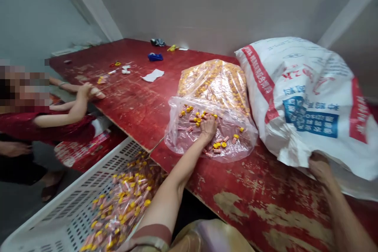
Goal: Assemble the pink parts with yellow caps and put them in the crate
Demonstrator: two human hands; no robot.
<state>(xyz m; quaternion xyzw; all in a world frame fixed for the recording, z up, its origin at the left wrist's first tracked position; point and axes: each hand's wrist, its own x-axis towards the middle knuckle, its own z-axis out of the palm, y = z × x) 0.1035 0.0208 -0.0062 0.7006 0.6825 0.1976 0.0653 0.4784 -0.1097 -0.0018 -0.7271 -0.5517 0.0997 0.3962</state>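
A clear plastic bag (174, 126) lies on the red table, its back part bulging with small pink pieces that have yellow caps (220, 82). At its slack front, my left hand (209, 126) reaches in among loose capped pieces. Its fingers are curled down, and what they hold is hidden. My right hand (320, 168) is closed on the lower edge of a big white woven sack (298, 75) with red and blue print, which leans at the right of the table. The fingertips of that hand are behind the sack's crumpled edge.
Below the table's front edge stands a white slotted basket (97, 169) with many more capped pieces. At the left, another person in a dark red top (67, 128) sits with hands at the worn red table (132, 106). A blue tape dispenser (155, 57) and white paper (153, 75) lie farther back.
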